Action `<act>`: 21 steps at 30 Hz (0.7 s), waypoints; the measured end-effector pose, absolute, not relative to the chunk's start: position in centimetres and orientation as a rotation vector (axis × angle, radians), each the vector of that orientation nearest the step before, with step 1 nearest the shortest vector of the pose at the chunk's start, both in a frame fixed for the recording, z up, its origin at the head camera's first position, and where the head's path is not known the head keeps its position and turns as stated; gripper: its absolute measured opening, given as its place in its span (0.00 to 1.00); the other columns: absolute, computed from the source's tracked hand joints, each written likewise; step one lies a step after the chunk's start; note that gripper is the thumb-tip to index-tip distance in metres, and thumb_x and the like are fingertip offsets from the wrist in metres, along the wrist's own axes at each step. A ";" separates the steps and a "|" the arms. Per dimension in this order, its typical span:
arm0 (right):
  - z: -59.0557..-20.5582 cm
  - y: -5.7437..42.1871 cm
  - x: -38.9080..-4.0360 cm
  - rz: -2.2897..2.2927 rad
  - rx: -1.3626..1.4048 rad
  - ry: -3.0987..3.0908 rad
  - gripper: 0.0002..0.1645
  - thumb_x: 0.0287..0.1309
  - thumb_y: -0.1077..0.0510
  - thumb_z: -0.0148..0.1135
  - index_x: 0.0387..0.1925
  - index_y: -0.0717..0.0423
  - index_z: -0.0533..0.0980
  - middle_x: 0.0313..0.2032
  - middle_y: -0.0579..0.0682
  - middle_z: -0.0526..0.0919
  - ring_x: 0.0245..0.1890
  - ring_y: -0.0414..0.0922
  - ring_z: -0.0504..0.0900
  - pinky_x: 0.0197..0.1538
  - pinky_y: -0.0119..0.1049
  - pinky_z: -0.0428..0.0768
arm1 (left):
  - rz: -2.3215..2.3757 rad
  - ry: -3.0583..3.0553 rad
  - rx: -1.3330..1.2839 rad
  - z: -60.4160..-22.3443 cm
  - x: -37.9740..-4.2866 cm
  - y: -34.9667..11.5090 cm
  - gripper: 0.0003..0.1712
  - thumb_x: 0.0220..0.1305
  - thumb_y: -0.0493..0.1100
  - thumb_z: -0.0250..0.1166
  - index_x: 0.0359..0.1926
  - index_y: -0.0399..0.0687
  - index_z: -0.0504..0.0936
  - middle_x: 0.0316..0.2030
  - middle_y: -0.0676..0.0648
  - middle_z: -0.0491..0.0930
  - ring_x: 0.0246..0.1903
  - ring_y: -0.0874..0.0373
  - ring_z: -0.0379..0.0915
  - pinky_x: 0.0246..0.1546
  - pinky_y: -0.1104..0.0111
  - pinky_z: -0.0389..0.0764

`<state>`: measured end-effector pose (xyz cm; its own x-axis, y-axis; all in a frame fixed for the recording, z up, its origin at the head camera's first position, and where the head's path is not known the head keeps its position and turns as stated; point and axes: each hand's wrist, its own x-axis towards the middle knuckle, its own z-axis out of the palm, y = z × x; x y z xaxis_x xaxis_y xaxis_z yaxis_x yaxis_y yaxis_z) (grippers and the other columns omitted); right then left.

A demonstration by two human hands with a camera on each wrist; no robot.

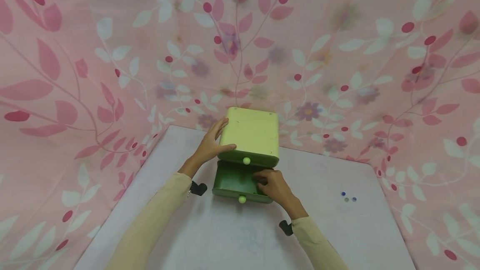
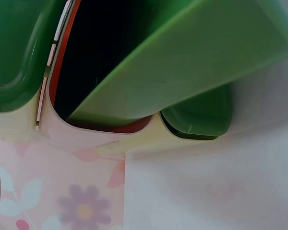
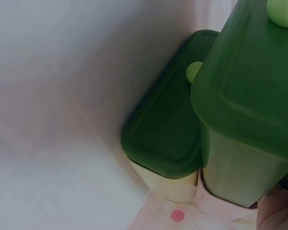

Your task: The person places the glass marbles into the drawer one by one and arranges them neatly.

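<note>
A small cabinet with a pale yellow-green top (image 1: 251, 130) stands near the back of the table. Its middle drawer (image 1: 230, 180), dark green with a light green knob (image 1: 242, 199), is pulled well out. My left hand (image 1: 208, 147) steadies the cabinet's left side, fingers stretched along it and thumb over the top's front edge. Inside the drawer's right end are the bent fingers of my right hand (image 1: 275, 184); I cannot tell whether they hold anything. The right wrist view shows the pulled-out drawer's front (image 3: 259, 91) above a pushed-in lower drawer (image 3: 158, 129).
Several small glass marbles (image 1: 346, 199) lie on the white tabletop (image 1: 318, 228), right of the cabinet. Pink floral cloth (image 1: 318, 74) rises behind and beside the table. Above the pulled-out drawer, the upper drawer front (image 2: 14, 48) sits in the cabinet.
</note>
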<state>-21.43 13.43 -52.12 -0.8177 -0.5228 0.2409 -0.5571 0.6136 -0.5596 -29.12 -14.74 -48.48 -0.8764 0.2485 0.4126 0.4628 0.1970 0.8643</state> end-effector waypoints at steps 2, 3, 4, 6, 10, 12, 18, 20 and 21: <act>-52.2 13.5 -21.5 0.991 0.930 -2.765 0.18 0.50 0.70 0.71 0.46 0.60 0.84 0.44 0.52 0.85 0.41 0.45 0.86 0.41 0.32 0.84 | -1.753 -2.283 -0.686 -48.5 -29.1 -14.7 0.63 0.49 0.51 0.79 0.77 0.46 0.48 0.73 0.53 0.54 0.71 0.63 0.50 0.71 0.67 0.53; -52.2 13.5 -21.4 0.994 0.931 -2.760 0.18 0.50 0.70 0.71 0.46 0.60 0.84 0.44 0.52 0.85 0.41 0.45 0.86 0.41 0.32 0.84 | -1.751 -2.283 -0.685 -48.5 -29.1 -14.7 0.63 0.49 0.51 0.79 0.77 0.46 0.48 0.73 0.53 0.54 0.71 0.63 0.50 0.71 0.67 0.53; -52.2 13.5 -21.4 1.004 0.930 -2.755 0.18 0.50 0.70 0.71 0.46 0.61 0.84 0.44 0.53 0.85 0.41 0.45 0.86 0.41 0.31 0.84 | -1.752 -2.283 -0.685 -48.5 -29.1 -14.8 0.63 0.49 0.51 0.79 0.77 0.46 0.48 0.73 0.53 0.54 0.71 0.63 0.50 0.71 0.67 0.53; -52.2 13.5 -21.3 1.038 0.925 -2.746 0.19 0.50 0.70 0.71 0.46 0.61 0.83 0.44 0.53 0.85 0.41 0.45 0.86 0.41 0.31 0.84 | -1.754 -2.283 -0.686 -48.4 -29.1 -14.8 0.63 0.49 0.51 0.79 0.77 0.46 0.48 0.74 0.53 0.54 0.71 0.63 0.50 0.71 0.67 0.53; -52.1 13.4 -21.1 1.168 0.887 -2.743 0.19 0.50 0.71 0.71 0.47 0.60 0.83 0.44 0.53 0.85 0.41 0.44 0.86 0.40 0.28 0.84 | -1.752 -2.288 -0.689 -48.4 -29.0 -14.8 0.63 0.49 0.50 0.79 0.77 0.47 0.48 0.74 0.52 0.54 0.71 0.63 0.50 0.71 0.67 0.54; -52.1 13.4 -21.0 1.235 0.871 -2.736 0.19 0.50 0.71 0.71 0.47 0.61 0.83 0.44 0.53 0.85 0.41 0.45 0.86 0.40 0.27 0.83 | -1.754 -2.290 -0.692 -48.3 -29.0 -14.7 0.63 0.49 0.49 0.79 0.77 0.50 0.48 0.74 0.52 0.54 0.72 0.63 0.50 0.71 0.67 0.53; -52.1 13.5 -20.9 1.337 0.864 -2.690 0.19 0.51 0.72 0.70 0.47 0.63 0.83 0.44 0.53 0.85 0.40 0.45 0.87 0.39 0.27 0.84 | -1.763 -2.289 -0.682 -48.3 -28.9 -14.7 0.61 0.49 0.49 0.78 0.77 0.61 0.48 0.74 0.53 0.54 0.71 0.64 0.50 0.71 0.67 0.53; -52.1 13.6 -20.8 1.342 0.865 -2.674 0.19 0.51 0.72 0.70 0.47 0.63 0.83 0.44 0.52 0.85 0.39 0.44 0.87 0.39 0.27 0.84 | -1.759 -2.289 -0.679 -48.2 -28.9 -14.7 0.61 0.50 0.50 0.78 0.77 0.60 0.48 0.74 0.52 0.54 0.71 0.64 0.50 0.71 0.67 0.54; -52.0 13.6 -20.7 1.345 0.866 -2.663 0.19 0.51 0.72 0.70 0.47 0.63 0.83 0.44 0.52 0.85 0.39 0.44 0.87 0.39 0.27 0.84 | -1.759 -2.287 -0.680 -48.2 -28.9 -14.7 0.61 0.49 0.50 0.78 0.77 0.58 0.48 0.74 0.52 0.54 0.71 0.64 0.50 0.71 0.68 0.54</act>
